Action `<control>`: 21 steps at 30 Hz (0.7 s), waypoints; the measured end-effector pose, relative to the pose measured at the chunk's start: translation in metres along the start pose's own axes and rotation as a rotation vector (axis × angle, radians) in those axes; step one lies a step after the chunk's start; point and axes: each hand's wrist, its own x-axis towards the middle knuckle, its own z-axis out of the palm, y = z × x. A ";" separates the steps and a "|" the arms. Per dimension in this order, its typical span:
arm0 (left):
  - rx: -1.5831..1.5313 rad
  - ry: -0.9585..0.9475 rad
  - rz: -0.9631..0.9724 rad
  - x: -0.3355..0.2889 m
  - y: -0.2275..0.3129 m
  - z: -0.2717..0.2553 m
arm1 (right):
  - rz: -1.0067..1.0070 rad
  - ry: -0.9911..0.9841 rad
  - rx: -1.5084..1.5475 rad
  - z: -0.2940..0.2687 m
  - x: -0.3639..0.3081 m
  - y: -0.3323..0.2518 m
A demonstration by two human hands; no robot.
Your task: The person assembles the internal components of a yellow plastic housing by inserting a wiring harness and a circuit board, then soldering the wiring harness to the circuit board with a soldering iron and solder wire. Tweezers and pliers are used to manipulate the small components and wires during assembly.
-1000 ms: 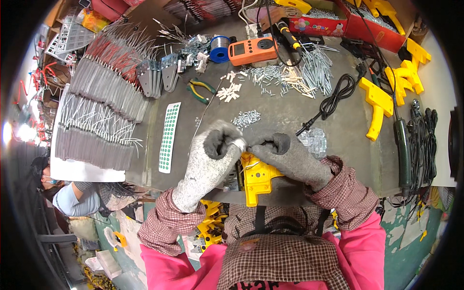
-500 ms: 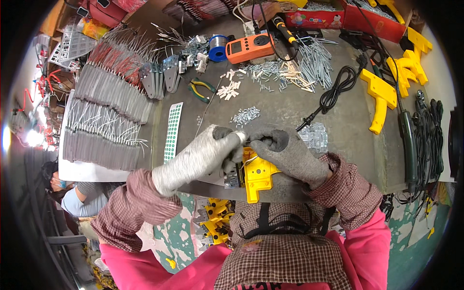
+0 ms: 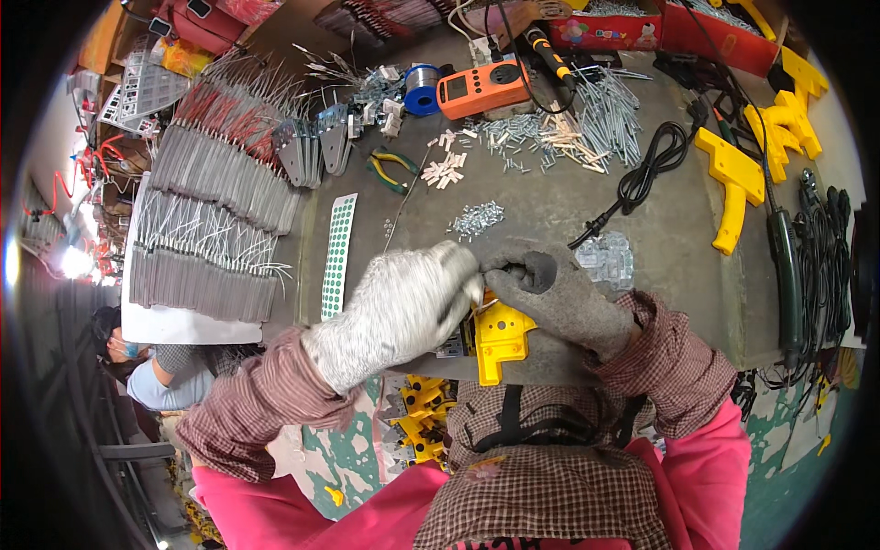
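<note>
My left hand (image 3: 403,307), in a pale knitted glove and slightly blurred, has its fingers curled together against the fingertips of my right hand (image 3: 550,289). A darker grey glove covers the right one, its thumb and fingers closed in a pinch. Whatever sits between the fingertips is too small and too hidden to name. Right below them, at the bench's near edge, lies a yellow plastic tool housing (image 3: 501,341), its upper end covered by my hands. Just beyond is a small heap of short screws (image 3: 477,219). Clear plastic pieces (image 3: 605,260) lie beside my right wrist.
A sheet of green dot stickers (image 3: 338,257) and pliers (image 3: 391,170) lie left of centre. Bundled grey wired parts (image 3: 206,220) fill the left side. Behind stand a solder spool (image 3: 422,89) and an orange meter (image 3: 481,89). A coiled black cable (image 3: 646,170) and yellow housings (image 3: 731,188) lie right.
My left hand has turned, its back now more upward, and covers more of the yellow housing's left side. My right hand keeps its pinch. The whole view has shifted slightly.
</note>
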 end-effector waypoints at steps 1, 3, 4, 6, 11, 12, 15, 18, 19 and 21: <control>0.069 0.057 0.086 -0.001 -0.001 0.001 | 0.000 -0.004 0.000 0.000 0.000 -0.001; -0.609 -0.367 -0.512 0.005 0.006 -0.017 | 0.114 0.009 -0.008 -0.002 -0.001 -0.006; -0.203 -0.205 -0.267 0.004 0.010 -0.018 | 0.117 0.014 -0.010 -0.003 -0.001 -0.005; 0.535 0.192 0.427 0.008 0.004 -0.013 | 0.073 -0.014 0.041 -0.002 0.000 -0.002; -0.723 -0.318 -0.558 0.007 0.011 -0.010 | 0.187 -0.041 0.032 -0.004 -0.002 -0.007; -0.761 -0.325 -0.557 0.008 0.013 -0.015 | 0.272 -0.028 0.044 -0.004 -0.003 -0.011; 0.151 0.011 -0.029 0.000 0.009 -0.008 | 0.262 -0.072 -0.011 -0.008 -0.001 -0.016; 0.632 0.126 0.451 0.002 -0.003 -0.006 | 0.154 -0.051 -0.053 -0.007 0.001 -0.011; 0.671 0.052 0.525 0.001 -0.005 -0.005 | 0.156 -0.050 -0.054 -0.006 0.000 -0.008; 0.306 0.033 0.328 -0.001 -0.009 -0.003 | 0.145 -0.053 0.049 -0.004 -0.003 -0.004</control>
